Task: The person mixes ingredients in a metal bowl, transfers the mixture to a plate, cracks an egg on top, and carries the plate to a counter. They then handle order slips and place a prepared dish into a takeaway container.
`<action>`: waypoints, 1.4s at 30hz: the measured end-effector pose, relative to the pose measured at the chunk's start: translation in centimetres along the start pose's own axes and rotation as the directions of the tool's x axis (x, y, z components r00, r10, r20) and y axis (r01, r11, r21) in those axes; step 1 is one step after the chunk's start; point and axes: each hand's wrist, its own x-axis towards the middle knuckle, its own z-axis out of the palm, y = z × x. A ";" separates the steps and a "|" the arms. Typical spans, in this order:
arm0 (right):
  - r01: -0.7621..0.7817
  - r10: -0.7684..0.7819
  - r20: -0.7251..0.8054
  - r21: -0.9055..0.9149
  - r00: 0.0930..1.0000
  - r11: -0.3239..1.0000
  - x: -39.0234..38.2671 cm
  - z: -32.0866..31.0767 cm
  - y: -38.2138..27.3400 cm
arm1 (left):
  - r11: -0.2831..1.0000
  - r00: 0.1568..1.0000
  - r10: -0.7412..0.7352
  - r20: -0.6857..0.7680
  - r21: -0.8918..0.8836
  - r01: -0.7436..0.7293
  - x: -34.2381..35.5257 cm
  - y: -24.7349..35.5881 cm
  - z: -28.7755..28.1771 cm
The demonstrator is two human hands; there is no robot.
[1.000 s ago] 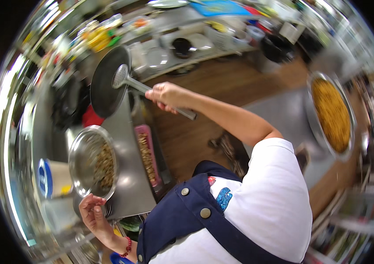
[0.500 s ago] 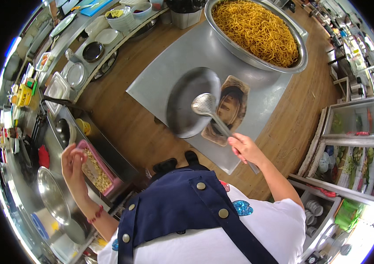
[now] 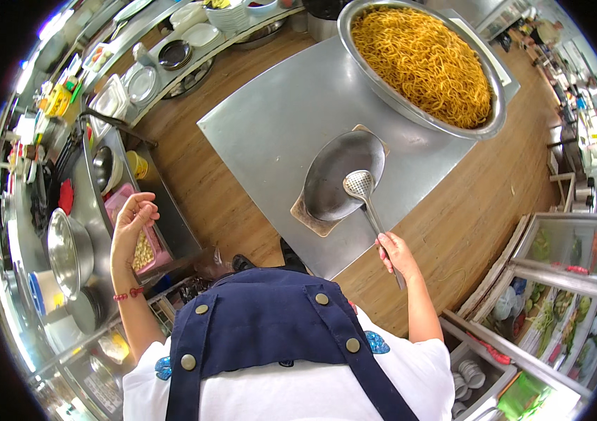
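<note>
The person's right hand [image 3: 395, 255] grips a long-handled, perforated silvery metal skimmer [image 3: 359, 185], its bowl over a dark oval metal plate [image 3: 332, 172] on a brown wooden board [image 3: 315, 224], near the grey steel tabletop [image 3: 270, 112]'s closest corner. I see the left hand [image 3: 131, 215] raised, loosely open, near a pink rectangular basket [image 3: 161, 259].

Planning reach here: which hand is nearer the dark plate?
Right. The right hand, holding the ladle, is just off the near right side of the plate. The left hand is well off to its left, by the pink basket.
</note>
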 end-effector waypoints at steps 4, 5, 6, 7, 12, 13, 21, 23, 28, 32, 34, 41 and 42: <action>-0.304 0.226 -0.299 -0.249 0.927 0.919 -4.6 -1.7 -6.0 | 0.948 0.948 -0.316 0.023 0.046 0.315 -4.6 -3.8 -3.4; -0.327 0.160 -0.438 -0.337 0.885 0.883 -5.4 -1.5 -7.9 | 0.902 0.909 -0.413 -0.059 0.113 0.417 -6.0 -5.5 -4.4; -0.314 0.075 -0.536 -0.370 0.841 0.874 -5.7 -0.7 -9.7 | 0.876 0.887 -0.445 -0.127 0.143 0.460 -7.6 -7.6 -5.2; -0.228 -0.013 -0.518 -0.398 0.855 0.889 -5.2 0.2 -11.8 | 0.844 0.851 -0.480 -0.212 0.154 0.514 -9.2 -10.1 -6.1; 0.371 -0.289 0.249 -0.408 0.924 0.834 1.3 15.7 -19.4 | 0.660 0.825 -0.450 -0.342 0.494 0.565 -17.4 -25.7 -7.4; 0.448 -0.267 0.447 -0.370 0.854 0.814 2.2 20.9 -20.6 | 0.607 0.849 -0.439 -0.294 0.599 0.522 -19.2 -28.1 -7.7; 0.768 0.276 0.869 -0.492 0.410 0.411 -0.5 56.4 -19.2 | 0.855 0.637 -0.488 -0.597 -0.475 0.209 -29.8 -28.0 -6.9; 0.756 0.347 0.832 -0.544 0.432 0.364 -1.0 59.1 -18.1 | 0.896 0.623 -0.342 -0.704 -0.443 -0.009 -30.4 -25.7 -10.0; 0.518 0.248 0.780 -0.581 0.574 0.627 0.0 58.3 -18.1 | 0.842 0.598 -0.283 -0.750 -0.492 -0.220 -25.6 -22.4 -18.2; 0.504 -0.003 0.760 -0.428 0.650 0.750 1.4 56.8 -20.4 | 0.667 0.614 -0.336 -0.714 -0.641 -0.379 -18.4 -22.0 -22.8; 0.517 -0.084 0.759 -0.354 0.646 0.780 2.0 56.2 -21.3 | 0.597 0.562 -0.376 -0.737 -0.657 -0.461 -14.7 -22.2 -24.9; 0.434 -0.028 0.781 -0.317 0.624 0.843 4.3 54.4 -22.5 | 0.327 0.433 -0.407 -0.805 -0.570 -0.753 -5.8 -22.0 -27.8; 0.441 -0.019 0.782 -0.331 0.623 0.834 4.6 54.4 -22.8 | 0.334 0.406 -0.410 -0.817 -0.549 -0.766 -5.4 -21.8 -28.4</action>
